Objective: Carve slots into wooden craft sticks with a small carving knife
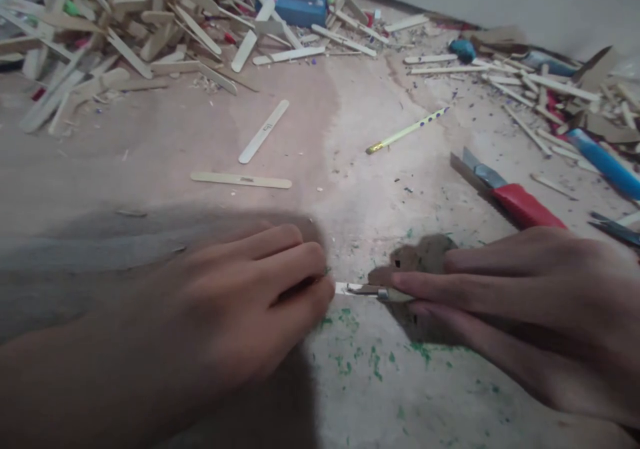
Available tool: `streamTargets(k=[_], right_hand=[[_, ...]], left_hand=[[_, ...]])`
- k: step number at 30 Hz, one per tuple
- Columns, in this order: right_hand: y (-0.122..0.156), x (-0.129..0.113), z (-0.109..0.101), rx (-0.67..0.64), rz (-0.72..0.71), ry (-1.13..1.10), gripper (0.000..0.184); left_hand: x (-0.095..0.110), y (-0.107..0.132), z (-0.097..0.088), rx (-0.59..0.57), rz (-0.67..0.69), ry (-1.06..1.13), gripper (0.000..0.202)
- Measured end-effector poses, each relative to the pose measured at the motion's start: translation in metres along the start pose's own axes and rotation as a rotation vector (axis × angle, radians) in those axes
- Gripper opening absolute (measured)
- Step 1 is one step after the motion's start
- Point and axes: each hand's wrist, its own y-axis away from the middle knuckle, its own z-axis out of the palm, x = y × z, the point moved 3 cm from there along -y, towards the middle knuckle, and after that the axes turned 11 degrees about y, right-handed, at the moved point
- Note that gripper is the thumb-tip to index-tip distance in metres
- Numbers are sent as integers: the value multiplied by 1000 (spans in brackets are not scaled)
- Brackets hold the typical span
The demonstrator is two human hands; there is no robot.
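Observation:
My left hand [250,296] lies low on the pinkish floor [165,136], fingers curled together and pressed down on a thin wooden stick [341,288] whose pale end shows just past the fingertips. My right hand [510,296] comes in from the right, fingers closed round a small cutter [380,293] whose metal tip touches that stick end. Most of the stick and of the cutter is hidden under the hands.
A big heap of wooden sticks [115,29] fills the far left, with two loose sticks [240,180] nearer. A yellow pencil [407,129], a red utility knife [505,192], a blue tool [605,162] and a blue box [295,6] lie beyond. Green flecks [360,359] dot the floor.

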Motion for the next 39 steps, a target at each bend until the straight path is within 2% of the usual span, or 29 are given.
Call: streamTargets(k=[7, 12, 19, 25, 33, 37, 39], right_hand=[[1, -1, 1, 24, -4, 70, 33], [12, 0, 2, -23, -22, 106, 28], [19, 3, 3, -60, -93, 180, 43], [17, 6, 9, -12, -166, 223, 38], [47, -7, 14, -36, -146, 459, 60], [62, -13, 17, 2, -78, 480, 80], [65, -11, 17, -8, -70, 517, 79]], left_hand=[[3, -3, 3, 61, -32, 36, 46], [4, -1, 5, 76, -63, 61, 44], [3, -3, 4, 72, -51, 58, 39], [4, -1, 9, 83, -104, 107, 40], [4, -4, 7, 73, -105, 107, 42], [9, -3, 8, 115, -143, 58, 44], [10, -2, 10, 117, -149, 46, 45]])
